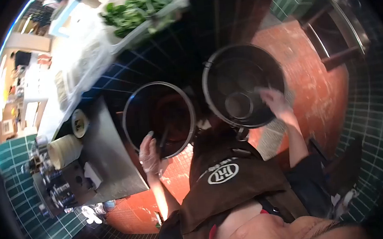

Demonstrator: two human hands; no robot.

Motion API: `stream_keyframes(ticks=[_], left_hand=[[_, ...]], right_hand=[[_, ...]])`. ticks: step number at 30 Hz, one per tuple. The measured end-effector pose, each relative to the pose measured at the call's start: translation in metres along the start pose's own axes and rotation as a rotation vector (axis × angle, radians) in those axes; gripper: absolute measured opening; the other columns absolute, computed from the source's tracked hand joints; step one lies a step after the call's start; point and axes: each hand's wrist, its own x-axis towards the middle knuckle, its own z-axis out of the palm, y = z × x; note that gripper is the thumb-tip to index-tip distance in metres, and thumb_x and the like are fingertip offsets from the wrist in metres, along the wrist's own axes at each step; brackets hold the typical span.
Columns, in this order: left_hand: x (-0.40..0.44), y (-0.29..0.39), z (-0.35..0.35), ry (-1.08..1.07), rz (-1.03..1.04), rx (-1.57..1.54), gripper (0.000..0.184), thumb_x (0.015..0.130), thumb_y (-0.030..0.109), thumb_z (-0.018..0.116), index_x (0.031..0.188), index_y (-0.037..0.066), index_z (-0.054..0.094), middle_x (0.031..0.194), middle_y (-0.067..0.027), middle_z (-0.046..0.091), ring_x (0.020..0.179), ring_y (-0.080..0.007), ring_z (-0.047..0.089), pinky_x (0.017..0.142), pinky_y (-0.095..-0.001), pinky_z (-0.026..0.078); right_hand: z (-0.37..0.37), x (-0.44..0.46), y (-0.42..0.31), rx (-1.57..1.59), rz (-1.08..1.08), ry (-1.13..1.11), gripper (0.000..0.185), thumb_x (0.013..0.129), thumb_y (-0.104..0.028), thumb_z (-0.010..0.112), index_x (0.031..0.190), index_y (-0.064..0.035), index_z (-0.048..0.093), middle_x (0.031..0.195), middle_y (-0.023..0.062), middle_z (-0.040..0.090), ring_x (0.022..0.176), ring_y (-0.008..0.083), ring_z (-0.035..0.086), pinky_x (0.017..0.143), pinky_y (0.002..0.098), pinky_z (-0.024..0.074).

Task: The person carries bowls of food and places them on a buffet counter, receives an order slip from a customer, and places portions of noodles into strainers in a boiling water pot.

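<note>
Two large round metal pots stand side by side in front of me. My left hand (pixel 150 154), in a thin clear glove, is at the near left rim of the left pot (pixel 190 102), which has a dark reddish inside. A thin dark handle-like shape shows in that pot beside my fingers; whether I grip it is unclear. My right hand (pixel 274 101) is over the right side of the other pot (pixel 207 84), blurred by motion. A small round metal vessel (pixel 239 106) lies inside that pot, left of my right fingers. Whether my right fingers hold anything is hidden by the blur.
A clear bin (pixel 120 45) of green leaves (pixel 138 11) stands on the counter at the upper left. At left, a steel surface (pixel 113 157) carries a pale tub (pixel 66 152). A steel stand (pixel 337 29) is at the upper right, over the red tiled floor (pixel 320 96).
</note>
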Motion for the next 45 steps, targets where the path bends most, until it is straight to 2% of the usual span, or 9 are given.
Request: stream_keyframes(ticks=[1, 4, 6, 8, 10, 19, 27, 39, 45], left_hand=[[0.010, 0.000, -0.011, 0.013, 0.037, 0.047, 0.024, 0.088, 0.009, 0.058, 0.112, 0.004, 0.059, 0.112, -0.0107, 0.060, 0.105, -0.0204, 0.056, 0.092, -0.0295, 0.044], [0.032, -0.019, -0.035, 0.006, 0.180, 0.043, 0.023, 0.087, 0.008, 0.058, 0.110, 0.005, 0.061, 0.109, -0.0108, 0.061, 0.103, -0.0209, 0.057, 0.092, -0.0296, 0.044], [0.049, -0.029, -0.048, -0.012, 0.194, -0.005, 0.023, 0.088, 0.008, 0.058, 0.111, 0.006, 0.061, 0.110, -0.0094, 0.061, 0.105, -0.0193, 0.056, 0.093, -0.0292, 0.043], [0.063, -0.034, -0.066, -0.033, 0.189, -0.019, 0.024, 0.088, 0.008, 0.058, 0.111, 0.006, 0.061, 0.111, -0.0084, 0.061, 0.107, -0.0178, 0.055, 0.094, -0.0285, 0.042], [0.076, -0.036, -0.083, -0.037, 0.178, -0.076, 0.023, 0.088, 0.010, 0.058, 0.111, 0.006, 0.061, 0.110, -0.0085, 0.061, 0.106, -0.0191, 0.055, 0.094, -0.0281, 0.041], [0.166, -0.070, -0.187, 0.151, -0.177, -0.633, 0.039, 0.088, 0.015, 0.059, 0.125, 0.005, 0.051, 0.114, -0.0089, 0.059, 0.095, -0.0196, 0.057, 0.086, -0.0273, 0.045], [0.290, -0.026, -0.279, 0.312, -0.360, -1.142, 0.073, 0.085, 0.055, 0.049, 0.142, 0.017, 0.022, 0.143, -0.0142, 0.025, 0.123, -0.0374, 0.035, 0.088, -0.0572, 0.040], [0.337, -0.113, -0.280, 0.189, -0.194, -1.252, 0.039, 0.082, 0.024, 0.043, 0.115, 0.002, 0.045, 0.112, -0.0177, 0.052, 0.101, -0.0369, 0.054, 0.081, -0.0577, 0.045], [0.190, -0.078, -0.272, 0.151, -0.164, -1.423, 0.029, 0.081, 0.014, 0.059, 0.102, -0.001, 0.048, 0.099, -0.0210, 0.055, 0.091, -0.0316, 0.059, 0.070, -0.0493, 0.055]], right_hand=[[0.009, -0.013, -0.017, -0.107, -0.156, -0.171, 0.039, 0.081, -0.003, 0.056, 0.119, -0.0060, 0.057, 0.110, 0.0105, 0.062, 0.104, 0.0191, 0.057, 0.089, 0.0300, 0.0433], [0.055, -0.032, -0.059, -0.067, -0.187, -0.464, 0.047, 0.077, -0.006, 0.054, 0.123, -0.0055, 0.052, 0.113, 0.0143, 0.058, 0.107, 0.0238, 0.055, 0.090, 0.0335, 0.0427], [0.087, -0.052, -0.062, 0.862, 0.135, -0.478, 0.051, 0.069, 0.002, 0.060, 0.120, -0.0049, 0.055, 0.111, 0.0060, 0.056, 0.106, 0.0192, 0.055, 0.086, 0.0303, 0.0473], [0.116, -0.048, -0.056, 0.867, 0.213, -0.306, 0.033, 0.070, 0.003, 0.063, 0.103, 0.0071, 0.059, 0.104, 0.0136, 0.056, 0.101, 0.0224, 0.055, 0.090, 0.0377, 0.0496], [0.122, -0.051, -0.094, 0.652, 0.183, -0.167, 0.014, 0.080, -0.009, 0.061, 0.090, 0.0007, 0.064, 0.083, 0.0082, 0.062, 0.078, 0.0154, 0.060, 0.072, 0.0297, 0.0478], [0.130, -0.071, -0.089, -0.129, 0.242, 0.065, 0.039, 0.073, -0.019, 0.067, 0.107, -0.0018, 0.058, 0.099, 0.0183, 0.062, 0.090, 0.0323, 0.059, 0.082, 0.0356, 0.0452], [0.110, -0.087, -0.171, -0.644, 0.385, -0.247, 0.054, 0.072, -0.029, 0.068, 0.120, -0.0078, 0.055, 0.115, 0.0186, 0.058, 0.107, 0.0371, 0.053, 0.092, 0.0414, 0.0427], [0.159, -0.094, -0.157, -0.371, 0.191, -0.271, 0.039, 0.074, -0.016, 0.066, 0.112, -0.0120, 0.059, 0.116, 0.0117, 0.058, 0.109, 0.0313, 0.053, 0.093, 0.0371, 0.0427], [0.139, -0.105, -0.172, -0.455, 0.044, -0.310, 0.048, 0.075, -0.021, 0.066, 0.121, -0.0151, 0.054, 0.125, 0.0089, 0.052, 0.118, 0.0276, 0.046, 0.101, 0.0364, 0.0367]])
